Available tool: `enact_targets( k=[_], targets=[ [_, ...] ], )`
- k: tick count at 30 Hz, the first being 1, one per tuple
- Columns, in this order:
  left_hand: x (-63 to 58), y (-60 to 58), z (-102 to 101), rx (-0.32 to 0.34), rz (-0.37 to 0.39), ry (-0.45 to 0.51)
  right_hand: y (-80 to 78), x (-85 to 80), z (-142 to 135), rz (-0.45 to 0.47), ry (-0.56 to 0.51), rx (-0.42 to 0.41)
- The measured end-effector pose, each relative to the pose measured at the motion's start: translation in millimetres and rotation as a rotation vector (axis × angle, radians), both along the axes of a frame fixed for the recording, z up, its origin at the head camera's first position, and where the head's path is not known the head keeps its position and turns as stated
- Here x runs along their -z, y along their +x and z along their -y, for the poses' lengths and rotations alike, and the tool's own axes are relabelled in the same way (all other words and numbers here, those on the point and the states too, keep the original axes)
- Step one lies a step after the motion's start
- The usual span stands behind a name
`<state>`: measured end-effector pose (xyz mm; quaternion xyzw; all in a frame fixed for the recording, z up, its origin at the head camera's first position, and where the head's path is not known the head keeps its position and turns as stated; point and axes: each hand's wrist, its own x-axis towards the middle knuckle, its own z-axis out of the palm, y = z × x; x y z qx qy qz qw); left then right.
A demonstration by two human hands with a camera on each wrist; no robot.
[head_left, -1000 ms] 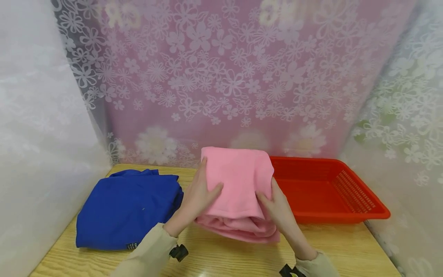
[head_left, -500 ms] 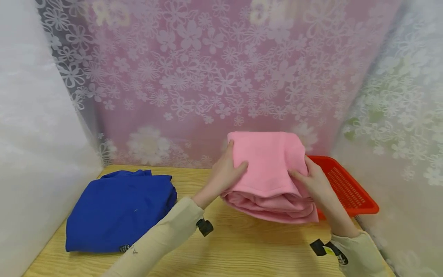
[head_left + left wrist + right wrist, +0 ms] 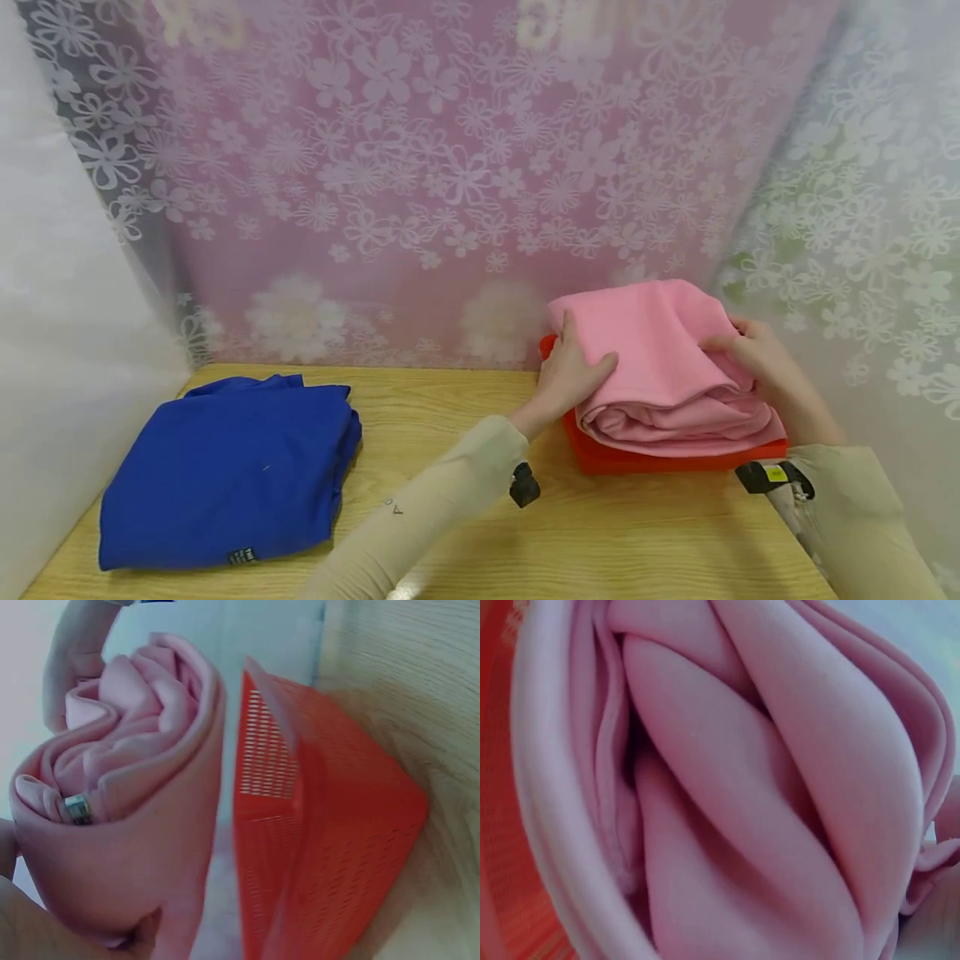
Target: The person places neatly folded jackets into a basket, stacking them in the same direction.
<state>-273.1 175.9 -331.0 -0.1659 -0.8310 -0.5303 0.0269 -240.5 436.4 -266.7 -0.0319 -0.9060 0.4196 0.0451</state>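
Note:
A folded pink garment (image 3: 645, 350) hangs over the red plastic basket (image 3: 637, 462) at the right, its loose folds facing the person. My left hand (image 3: 568, 377) grips its left side, thumb on top. The right hand (image 3: 768, 371) holds the opposite side the same way, with fingers partly hidden under the cloth. In the left wrist view a gap shows between the pink garment (image 3: 142, 855) and the basket's rim (image 3: 289, 727), and a small label peeks out of the folds. Thick layers of the garment (image 3: 735, 765) fill most of the right wrist view.
A folded blue garment (image 3: 232, 475) with a black label lies on the wooden table (image 3: 450, 400) at the left. Flowered curtains (image 3: 420, 183) enclose the table at the back and both sides. The basket stands close to the right-hand curtain.
Both hands have carried the pink garment rightward, from in front of the basket's left end to over the basket. The head view has shifted slightly right. The blue garment has stayed put.

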Motion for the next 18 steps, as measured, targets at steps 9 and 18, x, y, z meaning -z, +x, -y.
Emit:
enact_targets(
  k=[9, 18],
  targets=[
    [38.3, -15.9, -37.5, 0.009, 0.036, -0.007, -24.6, 27.9, -46.1, 0.088, -0.029, 0.025],
    [69.6, -17.9, -58.1, -0.071, 0.126, -0.118, -35.5, 101.3, -76.6, 0.186, -0.118, -0.037]
  ],
)
